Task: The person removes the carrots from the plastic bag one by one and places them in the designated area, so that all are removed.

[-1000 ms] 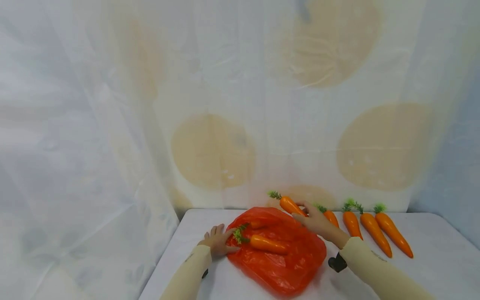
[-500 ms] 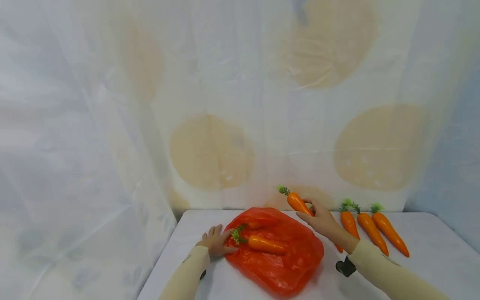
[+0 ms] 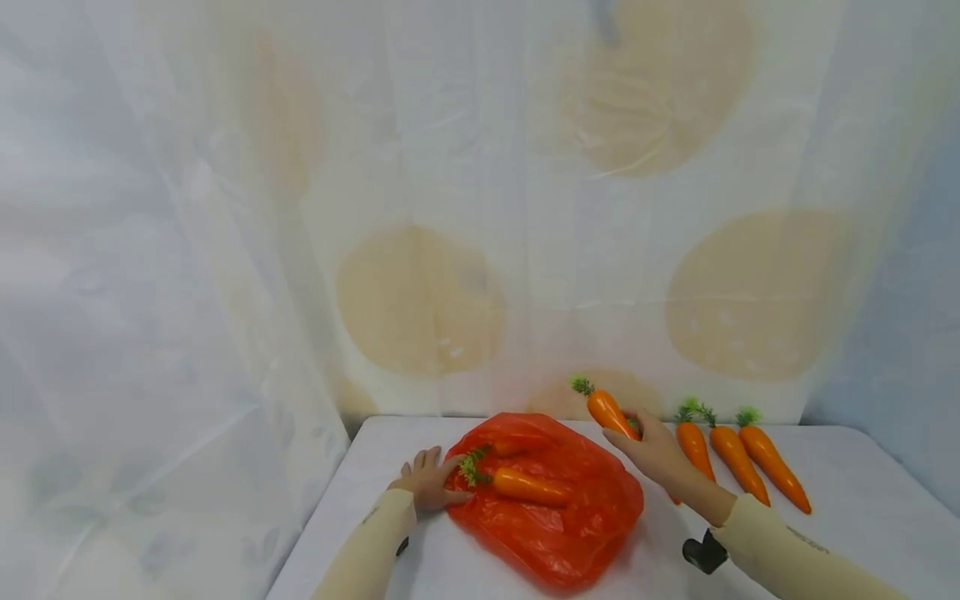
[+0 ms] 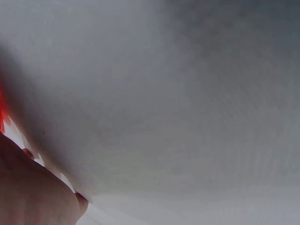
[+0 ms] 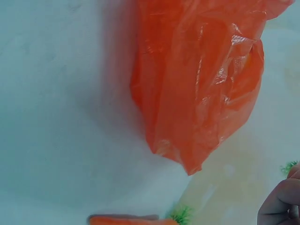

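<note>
A red plastic bag (image 3: pixel 555 542) lies on the white table, with one orange carrot (image 3: pixel 528 487) on or in it and a second, fainter carrot shape (image 3: pixel 510 447) behind. At the bag's left edge my left hand (image 3: pixel 427 483) rests with spread fingers, its thumb touching the bag by the leafy tops. My right hand (image 3: pixel 663 458) holds another carrot (image 3: pixel 607 411) just right of the bag, leaves pointing up and left. Under that hand lies one more carrot, mostly hidden. The right wrist view shows the bag (image 5: pixel 197 84) and part of the hand (image 5: pixel 281 201).
Three carrots lie side by side to the right: a near one (image 3: pixel 693 446), a middle one (image 3: pixel 738 462) and a far one (image 3: pixel 776 467). A pale patterned curtain (image 3: pixel 480 208) hangs behind the table (image 3: pixel 847 500).
My right hand has moved right with the carrot, away from above the bag and over the carrot lying nearest. My left hand and the bag have hardly moved.
</note>
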A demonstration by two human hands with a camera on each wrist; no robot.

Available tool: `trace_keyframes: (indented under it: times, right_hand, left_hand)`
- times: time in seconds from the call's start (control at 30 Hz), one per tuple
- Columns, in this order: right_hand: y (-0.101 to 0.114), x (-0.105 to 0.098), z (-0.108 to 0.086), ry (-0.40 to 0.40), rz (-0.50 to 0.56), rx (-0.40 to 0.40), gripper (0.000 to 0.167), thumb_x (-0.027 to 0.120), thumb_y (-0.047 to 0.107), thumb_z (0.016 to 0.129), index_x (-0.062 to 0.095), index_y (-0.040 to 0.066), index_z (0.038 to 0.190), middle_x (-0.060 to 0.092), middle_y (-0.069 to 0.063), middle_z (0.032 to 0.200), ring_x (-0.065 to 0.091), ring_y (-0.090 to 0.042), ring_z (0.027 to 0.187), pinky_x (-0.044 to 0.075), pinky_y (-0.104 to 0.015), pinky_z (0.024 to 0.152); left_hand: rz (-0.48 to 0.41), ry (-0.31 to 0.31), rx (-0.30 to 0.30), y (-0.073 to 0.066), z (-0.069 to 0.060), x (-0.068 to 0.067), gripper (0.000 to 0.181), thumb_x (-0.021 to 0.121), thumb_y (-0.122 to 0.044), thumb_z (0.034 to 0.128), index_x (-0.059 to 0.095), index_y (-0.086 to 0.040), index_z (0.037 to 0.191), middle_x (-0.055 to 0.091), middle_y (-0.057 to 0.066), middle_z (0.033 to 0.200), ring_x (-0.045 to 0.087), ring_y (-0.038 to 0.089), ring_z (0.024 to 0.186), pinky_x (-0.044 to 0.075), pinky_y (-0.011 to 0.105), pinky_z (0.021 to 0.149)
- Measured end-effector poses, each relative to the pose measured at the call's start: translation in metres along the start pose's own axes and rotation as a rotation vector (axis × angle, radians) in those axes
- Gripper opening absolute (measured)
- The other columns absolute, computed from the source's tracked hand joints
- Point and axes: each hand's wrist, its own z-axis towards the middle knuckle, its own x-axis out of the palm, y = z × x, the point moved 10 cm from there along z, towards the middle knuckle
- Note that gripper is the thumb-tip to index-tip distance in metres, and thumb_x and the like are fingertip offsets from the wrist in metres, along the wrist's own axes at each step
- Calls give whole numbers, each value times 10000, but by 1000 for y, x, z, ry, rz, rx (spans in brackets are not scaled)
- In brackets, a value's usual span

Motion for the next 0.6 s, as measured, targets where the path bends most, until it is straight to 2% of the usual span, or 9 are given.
trace_keyframes:
  times: [0.17, 0.3, 0.47, 0.6]
  right_hand:
    - [-9, -6, -5, -20, -15, 29, 696, 650, 421, 942, 408, -27, 1416, 578, -189, 1080, 532, -233, 851, 478, -275, 666]
    - [-18, -14, -9, -35, -53, 53, 701, 648, 434, 940, 414, -29, 1411, 571, -213, 1133, 532, -244, 880, 491, -273, 681]
    - [-31, -23, -11, -45, -55, 72, 696, 640, 463, 937, 424, -25, 1385, 575, -188, 1065, 525, -233, 850, 491, -266, 658]
    - [-45, -24, -12, -45, -46, 116, 735, 649, 493, 922, 426, -22, 1397, 553, -158, 1017, 519, -223, 814, 501, -264, 635]
  left_hand:
    - [-10, 9, -3, -2, -5, -4, 823, 703, -671, 766, 468, -301, 1463, 286, 162, 1572, 250, 424, 1420, 216, 687, 1137]
    - [-14, 4, -4, -1, -4, -1, 825, 702, -679, 760, 469, -313, 1461, 287, 156, 1572, 254, 420, 1419, 220, 686, 1135]
    - [-15, -11, 2, -6, -5, -6, 825, 699, -675, 765, 466, -303, 1464, 287, 157, 1570, 255, 415, 1418, 219, 683, 1138]
    - [-4, -3, -6, -4, -7, -5, 827, 692, -669, 777, 449, -301, 1478, 281, 162, 1577, 239, 423, 1429, 192, 686, 1149]
